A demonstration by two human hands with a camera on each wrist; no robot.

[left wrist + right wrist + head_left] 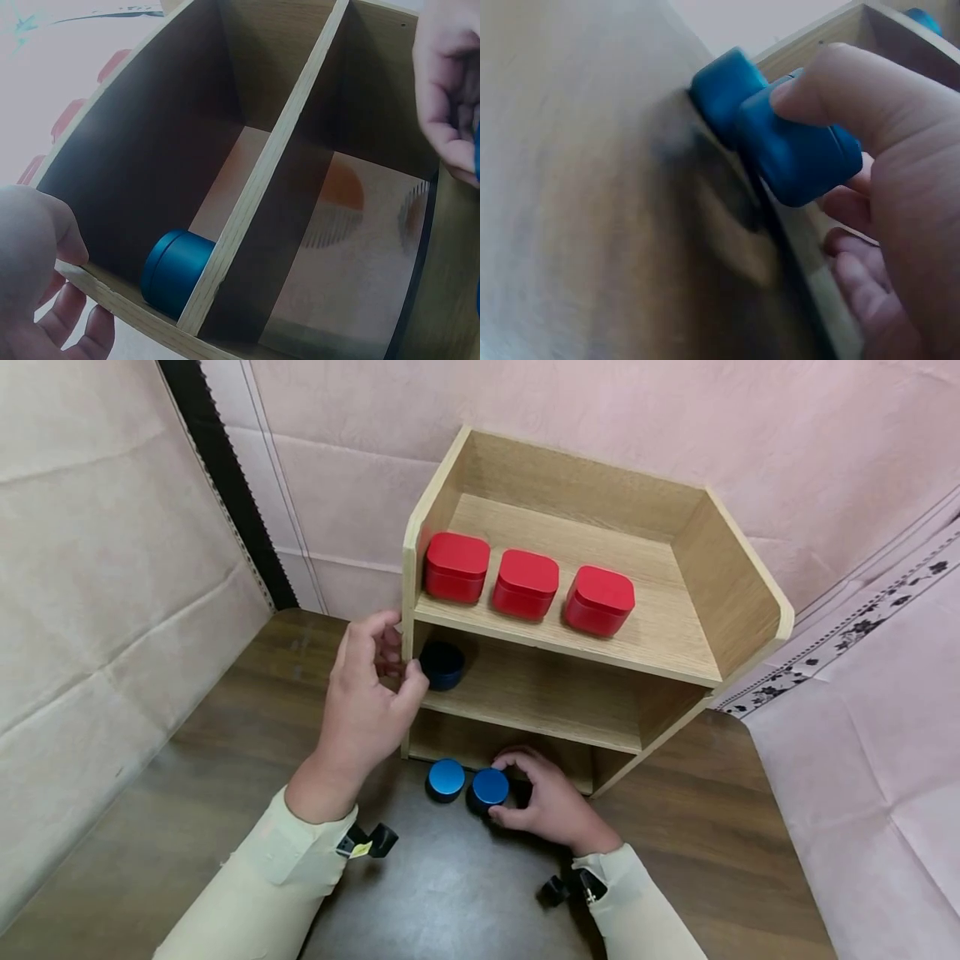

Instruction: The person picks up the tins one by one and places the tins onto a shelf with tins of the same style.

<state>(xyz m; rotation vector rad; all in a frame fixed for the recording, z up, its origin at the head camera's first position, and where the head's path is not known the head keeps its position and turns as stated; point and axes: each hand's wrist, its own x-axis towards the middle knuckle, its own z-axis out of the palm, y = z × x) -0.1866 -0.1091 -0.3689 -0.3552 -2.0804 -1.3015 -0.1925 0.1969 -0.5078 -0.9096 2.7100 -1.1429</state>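
My right hand (551, 802) holds a round blue tin (491, 787) between thumb and fingers, in front of the bottom level of a small wooden shelf (540, 693). Just left of it stands a second blue tin (446, 778). My left hand (367, 689) grips the shelf's left side panel, thumb on the inner side and fingers outside, as the left wrist view shows. Beside that thumb, a dark blue tin (180, 271) sits at the left end of the middle level. In the right wrist view the held tin (799, 154) overlaps the other tin (726, 91).
Three red rounded-square tins (457, 567) stand in a row along the front of the shelf's top level. The shelf stands on a dark wooden table (420, 877), near pink cloth walls (600, 418). Its raised side panels flank the top level.
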